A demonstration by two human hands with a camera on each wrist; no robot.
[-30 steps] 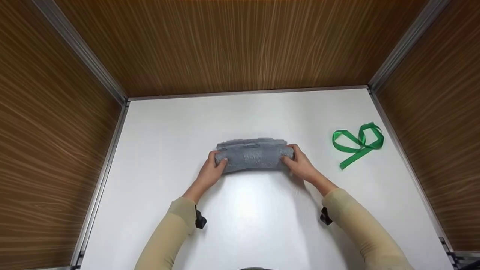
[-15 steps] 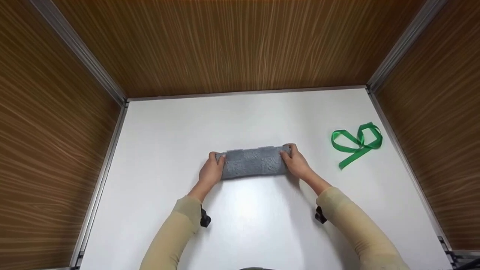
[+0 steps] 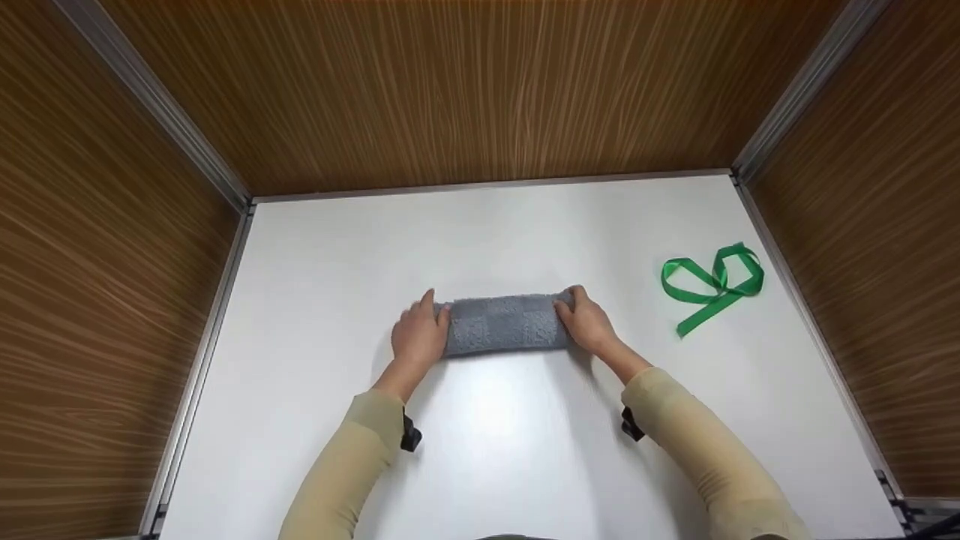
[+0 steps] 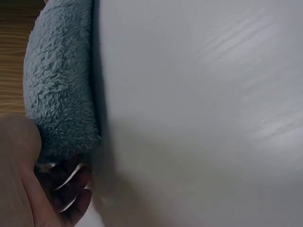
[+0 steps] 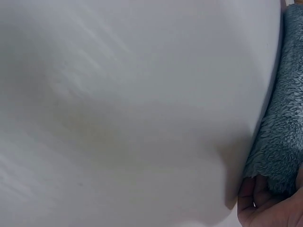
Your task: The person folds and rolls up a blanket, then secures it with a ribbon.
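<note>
Towel [image 3: 504, 324] now fully rolled between both hands.

A white table [image 3: 525, 225] fills the floor of a booth, its surface smooth and faintly glossy, with a soft bright patch near the middle of its near half. Three wooden walls [image 3: 450, 90] with brown streaked grain stand round it, one at the far edge and one on either side. Metal strips [image 3: 150, 97] of a pale grey run up the two far corners where the walls meet, and thinner metal edging follows the table's borders on the left, far and right sides. Toward the right edge of the table lies a green ribbon [image 3: 711, 283], loosely curled into two loops with one straight tail pointing toward the near side.
</note>
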